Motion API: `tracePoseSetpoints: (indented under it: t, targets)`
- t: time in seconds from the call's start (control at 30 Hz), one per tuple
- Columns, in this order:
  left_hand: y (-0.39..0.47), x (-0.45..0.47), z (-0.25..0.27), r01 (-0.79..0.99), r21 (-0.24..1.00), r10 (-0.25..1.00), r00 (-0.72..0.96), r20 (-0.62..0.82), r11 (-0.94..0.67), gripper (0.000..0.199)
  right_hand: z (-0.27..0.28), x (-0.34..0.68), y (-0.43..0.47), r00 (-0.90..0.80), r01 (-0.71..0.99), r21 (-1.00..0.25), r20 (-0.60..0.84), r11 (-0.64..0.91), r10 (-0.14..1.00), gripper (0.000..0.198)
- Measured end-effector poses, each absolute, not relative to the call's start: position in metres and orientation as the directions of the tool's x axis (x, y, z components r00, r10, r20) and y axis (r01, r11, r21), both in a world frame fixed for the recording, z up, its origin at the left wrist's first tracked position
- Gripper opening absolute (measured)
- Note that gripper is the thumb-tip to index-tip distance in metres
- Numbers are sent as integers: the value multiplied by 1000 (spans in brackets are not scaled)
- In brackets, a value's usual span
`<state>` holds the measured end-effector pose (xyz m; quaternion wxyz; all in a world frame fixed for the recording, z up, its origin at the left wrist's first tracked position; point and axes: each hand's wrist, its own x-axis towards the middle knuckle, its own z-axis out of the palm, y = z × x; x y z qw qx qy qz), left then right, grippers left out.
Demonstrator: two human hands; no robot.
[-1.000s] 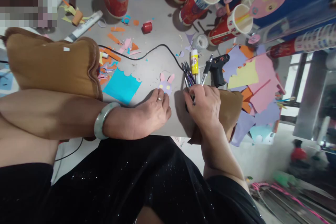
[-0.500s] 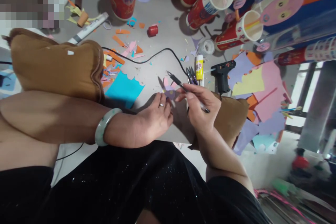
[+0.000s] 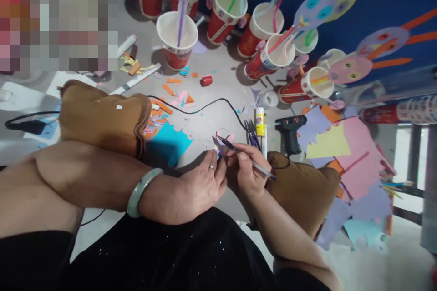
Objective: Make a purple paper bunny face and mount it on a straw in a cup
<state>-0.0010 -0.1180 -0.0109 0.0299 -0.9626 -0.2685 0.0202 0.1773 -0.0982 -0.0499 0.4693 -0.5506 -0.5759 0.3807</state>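
Note:
My right hand (image 3: 251, 168) is closed around a pen (image 3: 226, 143) with a black grip and clear barrel, its tip pointing up and left. Under that tip lies a small purple paper cut-out (image 3: 221, 149) with pink ear-like pieces. The fingers of my left hand (image 3: 200, 188) hold it from the lower left; my thumb is hidden. A ring and a pale green bangle (image 3: 142, 191) are on that hand and wrist. Both hands partly cover the cut-out, and its markings are too small to read.
Red and white paper cups (image 3: 177, 57) with straws and paper animal faces line the back. A yellow glue stick (image 3: 260, 122), scissors (image 3: 252, 135) and a black glue gun (image 3: 290, 129) stand right. Brown cushions (image 3: 100, 122) flank my arms. Blue paper (image 3: 174, 143), scraps and a cord lie left.
The view has tilted up, so the table and hands sit lower and more cups show. The pen remains in my right hand and its tip is now over the cut-out's pink pieces.

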Motion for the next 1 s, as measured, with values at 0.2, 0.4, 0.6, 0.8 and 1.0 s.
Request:
tracePoseSetpoints:
  t: [0.2, 0.4, 0.6, 0.8, 1.0]
  targets:
    - [-117, -1, -9, 544, -98, 548, 837, -15, -833, 45, -49, 178, -92, 90, 430, -903, 51, 7, 995, 12]
    - [-115, -2, -10, 513, -95, 518, 855, -33, -853, 42, -52, 174, -90, 128, 255, -966, 5, -28, 992, 14]
    - [-113, -3, -8, 478, -108, 485, 873, -54, -872, 38, -49, 168, -86, 124, 135, -990, -15, -32, 992, 24]
    - [-113, -2, -12, 487, -94, 491, 871, -24, -868, 38, -47, 168, -85, 101, 104, -992, -58, -68, 993, 19]
    - [-115, -3, -16, 473, -119, 477, 879, -4, -873, 39, -53, 174, -89, 93, 237, -969, -49, -70, 994, 11]
